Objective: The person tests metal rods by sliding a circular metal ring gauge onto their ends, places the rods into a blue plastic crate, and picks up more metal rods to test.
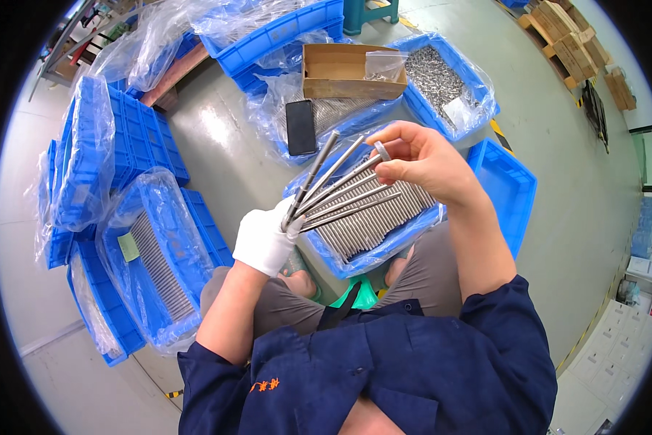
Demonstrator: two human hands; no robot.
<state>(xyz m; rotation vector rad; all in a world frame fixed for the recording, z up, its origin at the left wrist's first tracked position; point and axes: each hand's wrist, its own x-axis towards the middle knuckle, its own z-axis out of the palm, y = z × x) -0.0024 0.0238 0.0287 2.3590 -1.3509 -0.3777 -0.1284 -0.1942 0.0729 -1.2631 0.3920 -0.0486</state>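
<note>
My left hand [262, 241], in a white glove, is closed around a fanned bunch of several slim metal rods [338, 190] that point up and to the right. My bare right hand [429, 164] pinches a small round metal ring [382, 150] between thumb and fingers, at the far end of one of these rods. Whether the ring sits around the rod or only against it, I cannot tell. Below both hands, between my knees, a plastic-lined blue bin [353, 270] holds rows of similar metal rods [355, 235].
Beyond the bin are a black phone [300, 127], an open cardboard box [355, 88] with a clear bag [385, 65], and a crate of small metal parts [433, 72]. Another blue bin [513, 181] stands right. Stacked blue crates [130, 138] fill the left. Wooden pallets [561, 43] lie far right.
</note>
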